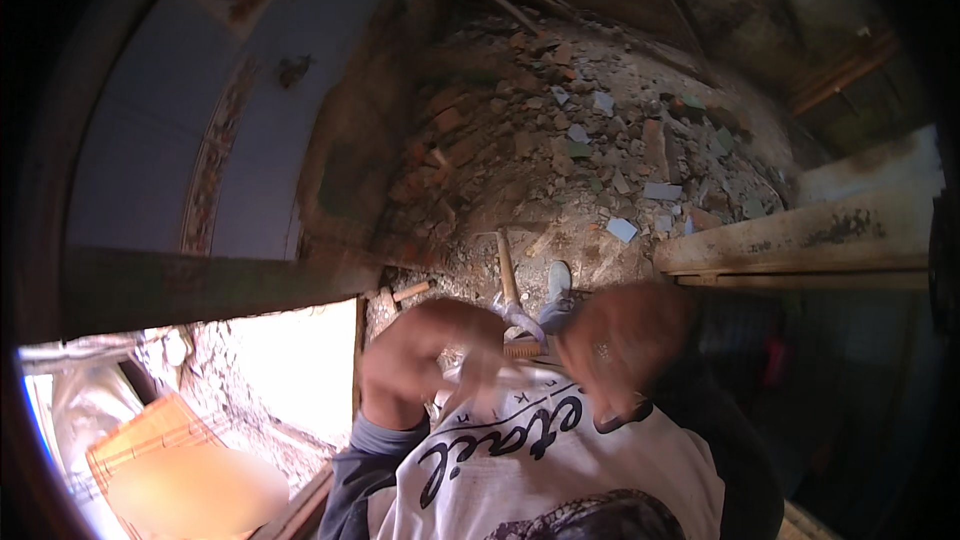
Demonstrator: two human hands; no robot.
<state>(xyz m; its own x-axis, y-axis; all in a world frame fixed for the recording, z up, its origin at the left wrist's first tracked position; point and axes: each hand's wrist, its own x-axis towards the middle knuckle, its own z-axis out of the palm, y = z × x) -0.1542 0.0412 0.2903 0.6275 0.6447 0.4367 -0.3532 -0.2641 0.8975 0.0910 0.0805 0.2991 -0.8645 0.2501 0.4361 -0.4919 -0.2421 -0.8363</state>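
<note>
My left hand [430,350] is raised in front of my chest, bent at the wrist and smeared by motion. Across from it, my right hand [630,340] is also blurred, its fingers pointing down toward my white printed shirt [570,440]. The two hands are apart, and whether either holds something small cannot be made out. Between them, near my waist, shows a small brown ribbed strip [522,349] of unclear kind. Beyond my hands a long-handled tool with a wooden handle [507,265] stands near my foot in a grey shoe [559,280]; neither hand touches its visible part.
Broken bricks, tile pieces and rubble [600,140] cover the floor ahead. A wall with blue tiles [250,160] rises at the left, above a bright opening [300,360]. Another short wooden handle [411,291] lies near that opening. A pale, stained ledge [800,245] juts in from the right.
</note>
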